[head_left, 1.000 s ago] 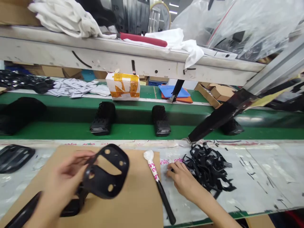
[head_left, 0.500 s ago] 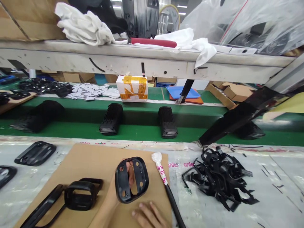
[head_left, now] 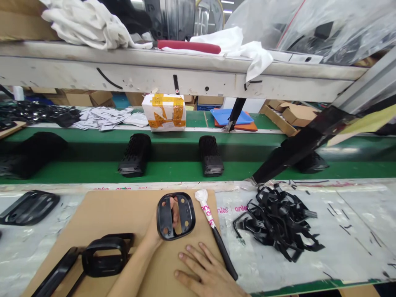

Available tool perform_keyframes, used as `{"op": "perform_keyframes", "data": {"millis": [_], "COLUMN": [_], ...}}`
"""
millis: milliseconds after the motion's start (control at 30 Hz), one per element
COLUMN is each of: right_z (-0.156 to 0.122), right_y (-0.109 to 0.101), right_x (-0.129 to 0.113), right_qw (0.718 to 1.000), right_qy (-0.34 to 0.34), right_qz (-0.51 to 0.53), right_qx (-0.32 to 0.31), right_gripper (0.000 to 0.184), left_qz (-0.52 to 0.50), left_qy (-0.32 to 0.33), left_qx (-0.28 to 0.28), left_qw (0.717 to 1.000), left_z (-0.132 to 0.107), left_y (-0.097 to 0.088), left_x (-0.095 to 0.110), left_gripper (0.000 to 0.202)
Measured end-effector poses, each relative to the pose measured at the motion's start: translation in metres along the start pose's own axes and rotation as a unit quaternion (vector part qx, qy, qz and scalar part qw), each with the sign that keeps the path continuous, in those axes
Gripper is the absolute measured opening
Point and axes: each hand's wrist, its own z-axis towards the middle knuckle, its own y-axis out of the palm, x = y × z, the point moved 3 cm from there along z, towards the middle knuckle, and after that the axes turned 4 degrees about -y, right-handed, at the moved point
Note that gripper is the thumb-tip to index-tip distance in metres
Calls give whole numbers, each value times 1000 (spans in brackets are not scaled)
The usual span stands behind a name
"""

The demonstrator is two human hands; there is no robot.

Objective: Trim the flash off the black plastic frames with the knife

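My left hand [head_left: 175,211] is closed on a black plastic frame [head_left: 163,218], a rounded rectangular piece with a central slot and several holes. Its fingers show through the slot; the rest of the hand is behind the piece. Fingers spread, my right hand [head_left: 206,270] lies palm down over the cardboard sheet [head_left: 123,210], holding nothing. Just right of it is a black-handled tool [head_left: 224,253] whose head is wrapped in white plastic. Left of my forearm, a black frame-shaped part [head_left: 103,258] sits on the cardboard beside a long black piece [head_left: 57,270].
A pile of black plastic clips [head_left: 278,222] lies on the right. Black slotted housings [head_left: 136,154] rest on the green conveyor [head_left: 176,169]. A dark slanted post [head_left: 287,152] and an overhead shelf [head_left: 148,78] cross the view. Another black frame [head_left: 31,206] lies at left.
My left hand has raised the black frame slightly away from me and turned it more upright. My right hand has come further into view, fingers spread. The camera view has shifted.
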Motion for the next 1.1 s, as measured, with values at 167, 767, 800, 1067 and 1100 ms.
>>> {"op": "perform_keyframes", "data": {"millis": [167,767,800,1067,1100], "right_z": [-1,-38,-35,-37,-39], "right_y": [-57,-106,-109,-127,-132], "right_x": [12,138,144,167,169], "right_qw": [980,969,969,945,937], "right_qy": [43,184,184,209,224], "right_qz": [194,-157,-143,-121,-113], "right_qx": [-26,54,86,222,245], "right_gripper": [34,24,22,16,15], "left_qz": [-33,-217,-215,-166,-164], "left_qy": [44,-30,-27,40,42], "left_qx": [-39,-20,-25,-9,-6], "left_qw": [998,975,976,985,986], "left_z": [22,39,39,36,36], "left_y": [9,-3,-2,-19,-20], "left_x": [-2,-8,-6,21,23], "left_gripper": [65,66,65,65,65]}}
